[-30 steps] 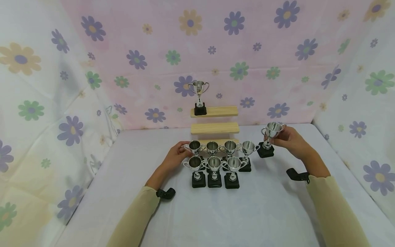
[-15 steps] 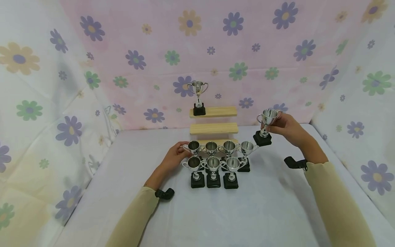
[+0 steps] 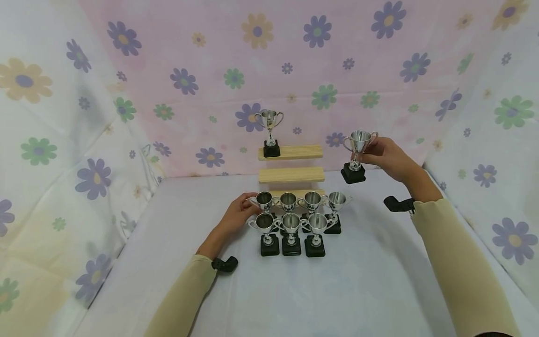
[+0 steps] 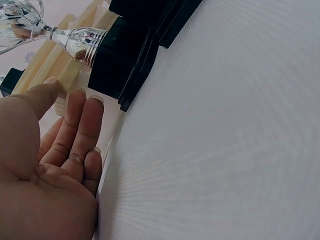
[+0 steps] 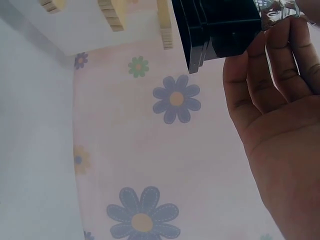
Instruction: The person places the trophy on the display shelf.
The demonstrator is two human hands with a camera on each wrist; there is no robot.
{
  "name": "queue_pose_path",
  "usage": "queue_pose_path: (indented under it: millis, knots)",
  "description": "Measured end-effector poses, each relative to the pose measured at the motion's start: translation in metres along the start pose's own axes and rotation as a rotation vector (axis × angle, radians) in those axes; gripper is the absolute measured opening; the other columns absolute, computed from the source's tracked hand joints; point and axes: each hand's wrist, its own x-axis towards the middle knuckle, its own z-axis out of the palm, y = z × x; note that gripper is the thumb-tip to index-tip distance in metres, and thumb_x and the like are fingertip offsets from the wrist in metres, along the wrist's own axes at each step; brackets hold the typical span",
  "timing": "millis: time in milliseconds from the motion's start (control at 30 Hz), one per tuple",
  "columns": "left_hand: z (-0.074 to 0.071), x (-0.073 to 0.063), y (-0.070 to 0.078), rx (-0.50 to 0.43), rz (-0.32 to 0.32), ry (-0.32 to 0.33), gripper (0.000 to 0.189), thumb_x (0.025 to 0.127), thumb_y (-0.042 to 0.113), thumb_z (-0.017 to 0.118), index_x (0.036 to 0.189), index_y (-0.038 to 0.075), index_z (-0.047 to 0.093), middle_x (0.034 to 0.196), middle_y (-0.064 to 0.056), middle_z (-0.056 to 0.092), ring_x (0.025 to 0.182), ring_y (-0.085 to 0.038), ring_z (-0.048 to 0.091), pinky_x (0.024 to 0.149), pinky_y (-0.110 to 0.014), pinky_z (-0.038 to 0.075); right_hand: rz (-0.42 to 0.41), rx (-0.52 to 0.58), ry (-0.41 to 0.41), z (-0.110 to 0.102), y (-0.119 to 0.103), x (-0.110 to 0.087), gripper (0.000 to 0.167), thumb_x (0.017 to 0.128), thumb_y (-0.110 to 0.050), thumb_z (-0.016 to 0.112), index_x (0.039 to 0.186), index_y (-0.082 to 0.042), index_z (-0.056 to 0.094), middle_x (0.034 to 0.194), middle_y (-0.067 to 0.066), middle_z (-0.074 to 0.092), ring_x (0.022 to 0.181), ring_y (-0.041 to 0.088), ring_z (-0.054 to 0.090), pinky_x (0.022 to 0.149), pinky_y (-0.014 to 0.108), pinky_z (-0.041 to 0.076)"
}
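Note:
My right hand (image 3: 389,157) holds a silver trophy (image 3: 360,140) by its stem, up off the table to the right of the shelf. Its black base (image 5: 220,30) shows in the right wrist view, tilted slightly. My left hand (image 3: 237,215) is beside the left end of the back row of trophies, fingers loosely extended; in the left wrist view its fingertips (image 4: 95,100) lie near a black base (image 4: 122,60) without gripping it. Several trophies (image 3: 291,224) stand upright in two rows on the table. One more trophy (image 3: 271,124) stands at the left end of the top shelf step.
A wooden shelf with three steps, the top step (image 3: 303,151), the middle step (image 3: 291,175) and the lowest step (image 3: 299,193), stands behind the rows. A white cloth covers the table (image 3: 337,295). A flowered cloth backdrop (image 3: 189,131) encloses the back and sides.
My right hand has raised the trophy and carried it slightly left, from just above the table to about the height of the upper shelf steps. The left hand has stayed in place.

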Motion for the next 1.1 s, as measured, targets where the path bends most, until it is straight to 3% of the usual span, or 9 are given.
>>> queue_pose_path:
  millis: [367, 633, 933, 1100]
  knots:
    - [0.001, 0.002, 0.000, 0.004, -0.015, 0.003, 0.044, 0.107, 0.007, 0.060, 0.150, 0.005, 0.052, 0.114, -0.016, 0.077, 0.104, -0.021, 0.076, 0.100, -0.034, 0.053, 0.091, -0.088, 0.056, 0.003, -0.005, 0.026, 0.027, 0.105, -0.014, 0.068, 0.125, 0.005, 0.066, 0.113, 0.000, 0.072, 0.107, 0.013, 0.066, 0.091, 0.024, 0.050]
    - [0.001, 0.001, 0.002, 0.015, -0.009, 0.001, 0.044, 0.107, 0.006, 0.059, 0.150, 0.004, 0.051, 0.113, -0.018, 0.077, 0.105, -0.025, 0.076, 0.100, -0.034, 0.053, 0.115, -0.074, 0.040, 0.010, -0.005, 0.048, 0.030, 0.105, -0.020, 0.069, 0.124, 0.002, 0.065, 0.121, 0.008, 0.069, 0.114, 0.016, 0.063, 0.097, 0.026, 0.049]
    - [0.002, 0.001, 0.000, 0.007, -0.024, 0.007, 0.044, 0.107, 0.007, 0.061, 0.150, 0.005, 0.052, 0.116, -0.019, 0.077, 0.106, -0.025, 0.076, 0.102, -0.039, 0.052, 0.110, -0.058, 0.042, 0.020, -0.011, 0.068, 0.029, 0.106, -0.017, 0.067, 0.125, 0.004, 0.064, 0.117, 0.005, 0.069, 0.110, 0.015, 0.063, 0.095, 0.025, 0.050]
    - [0.002, 0.000, 0.002, 0.002, -0.018, 0.009, 0.044, 0.107, 0.008, 0.062, 0.150, 0.004, 0.052, 0.120, -0.019, 0.076, 0.107, -0.026, 0.076, 0.103, -0.042, 0.052, 0.107, -0.078, 0.042, 0.025, -0.017, 0.078, 0.031, 0.106, -0.018, 0.068, 0.126, 0.004, 0.065, 0.118, 0.009, 0.069, 0.110, 0.025, 0.062, 0.092, 0.027, 0.050]
